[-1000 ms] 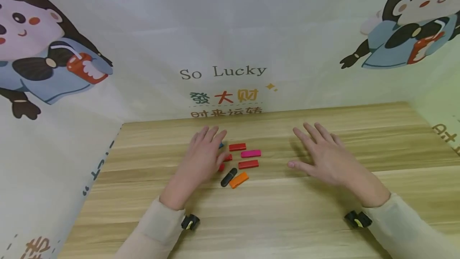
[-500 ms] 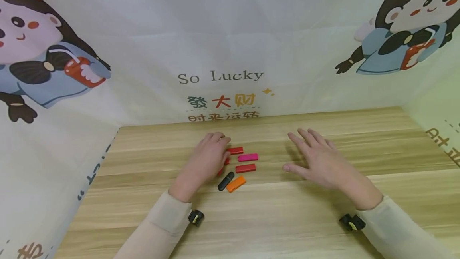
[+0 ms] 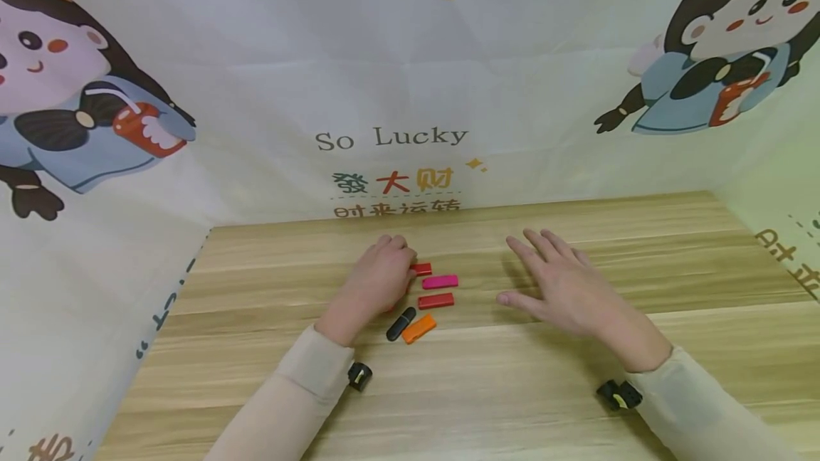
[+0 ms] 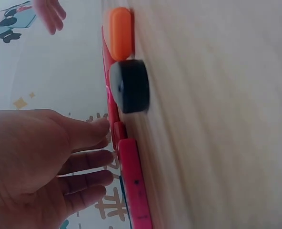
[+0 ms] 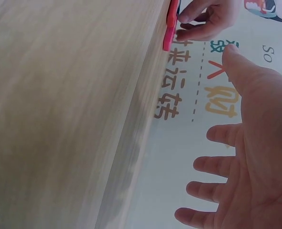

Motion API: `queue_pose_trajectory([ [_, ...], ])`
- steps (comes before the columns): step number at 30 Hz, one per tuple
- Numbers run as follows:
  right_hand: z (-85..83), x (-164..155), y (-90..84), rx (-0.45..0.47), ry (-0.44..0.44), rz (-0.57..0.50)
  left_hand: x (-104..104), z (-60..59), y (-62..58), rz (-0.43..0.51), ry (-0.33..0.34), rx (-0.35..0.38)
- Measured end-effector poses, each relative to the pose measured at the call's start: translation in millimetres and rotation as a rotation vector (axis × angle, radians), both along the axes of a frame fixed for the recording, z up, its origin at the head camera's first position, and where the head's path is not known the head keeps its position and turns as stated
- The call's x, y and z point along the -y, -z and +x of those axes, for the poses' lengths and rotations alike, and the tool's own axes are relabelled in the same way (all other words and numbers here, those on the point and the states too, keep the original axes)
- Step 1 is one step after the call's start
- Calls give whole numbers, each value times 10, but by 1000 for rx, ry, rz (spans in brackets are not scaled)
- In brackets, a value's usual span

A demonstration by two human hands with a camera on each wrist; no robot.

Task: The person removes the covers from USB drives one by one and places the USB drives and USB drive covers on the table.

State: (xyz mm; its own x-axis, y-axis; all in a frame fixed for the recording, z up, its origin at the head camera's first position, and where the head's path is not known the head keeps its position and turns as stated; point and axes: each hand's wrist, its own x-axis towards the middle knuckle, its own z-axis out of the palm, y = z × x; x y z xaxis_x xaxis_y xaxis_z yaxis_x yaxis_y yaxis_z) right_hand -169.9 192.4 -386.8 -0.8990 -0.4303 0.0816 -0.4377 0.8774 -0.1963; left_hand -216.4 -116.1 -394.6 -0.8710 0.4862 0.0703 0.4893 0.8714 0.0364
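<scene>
Several small coloured sticks that look like USB sticks lie on the wooden table. My left hand (image 3: 378,276) is over the left of the group, fingertips bent down at the far red stick (image 3: 423,269). In the left wrist view its thumb and fingers stand slightly apart beside the red sticks (image 4: 134,181), with nothing visibly gripped. Uncovered are a pink stick (image 3: 440,282), a nearer red stick (image 3: 435,301), a black stick (image 3: 401,324) and an orange stick (image 3: 419,329). The hand hides other pieces. My right hand (image 3: 566,287) hovers to the right, fingers spread, holding nothing.
The wooden table (image 3: 500,390) ends at a pale printed backdrop (image 3: 538,105) behind and at both sides. Each wrist carries a small black camera, such as the left one (image 3: 360,376).
My left hand has moved right and its fingers have bent down, covering more of the far red stick. The blue piece is now hidden. My right hand keeps its spread pose.
</scene>
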Motion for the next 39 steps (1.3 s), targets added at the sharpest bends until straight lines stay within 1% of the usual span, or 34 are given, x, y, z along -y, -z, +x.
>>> queue_pose_trajectory([
  [5, -1, 11, 4, -3, -4, -3, -19, -18, 1, -17, -11, 17],
  [10, -2, 26, 12, -11, -8, -5, -20, -41, 17, -31, -8, 6],
  [14, -8, 37, 20, -15, -14, -10, -17, -48, 25, -29, -18, 2],
  [22, -30, 85, 33, -36, -49, -48, -43, -34, 0, -8, -46, 43],
  [27, -41, 131, 32, -42, -62, -67, -58, -19, -10, -6, -58, 56],
  [30, -48, 152, 36, -42, -62, -73, -62, -11, -17, -2, -60, 56],
  [39, -55, 177, 6, -52, -74, -87, -68, 4, -70, 51, -39, 25],
])
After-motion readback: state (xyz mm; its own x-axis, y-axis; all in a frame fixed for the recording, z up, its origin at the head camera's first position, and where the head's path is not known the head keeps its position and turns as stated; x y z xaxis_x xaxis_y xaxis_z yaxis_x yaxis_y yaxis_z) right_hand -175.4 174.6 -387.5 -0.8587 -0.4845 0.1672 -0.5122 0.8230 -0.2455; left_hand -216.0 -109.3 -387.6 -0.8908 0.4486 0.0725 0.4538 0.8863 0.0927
